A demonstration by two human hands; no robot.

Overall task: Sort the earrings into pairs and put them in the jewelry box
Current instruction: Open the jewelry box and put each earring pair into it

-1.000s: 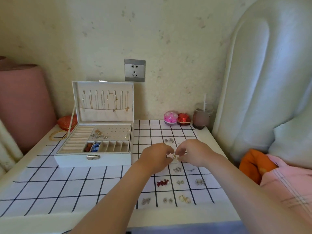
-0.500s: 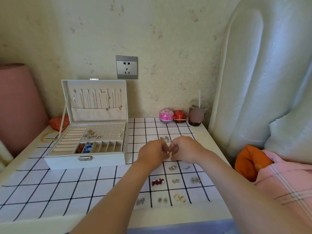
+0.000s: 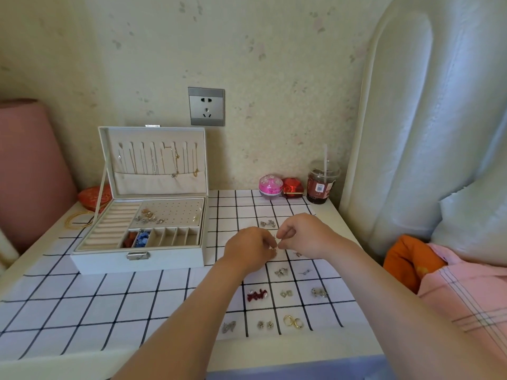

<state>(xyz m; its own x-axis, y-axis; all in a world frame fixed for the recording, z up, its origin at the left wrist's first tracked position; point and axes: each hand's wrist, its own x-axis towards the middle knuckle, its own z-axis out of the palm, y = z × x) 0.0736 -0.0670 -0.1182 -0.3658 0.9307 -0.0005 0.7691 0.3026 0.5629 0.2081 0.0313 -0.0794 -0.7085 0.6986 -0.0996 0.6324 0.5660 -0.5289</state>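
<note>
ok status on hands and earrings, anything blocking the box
Left hand and right hand pinching one earring between them. Jewelry box open, some earrings already inside. Nothing between hands and box.

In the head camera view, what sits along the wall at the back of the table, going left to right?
Along the wall: red pouch → jewelry box → pink round tin → red case → drink cup with a straw.
</note>
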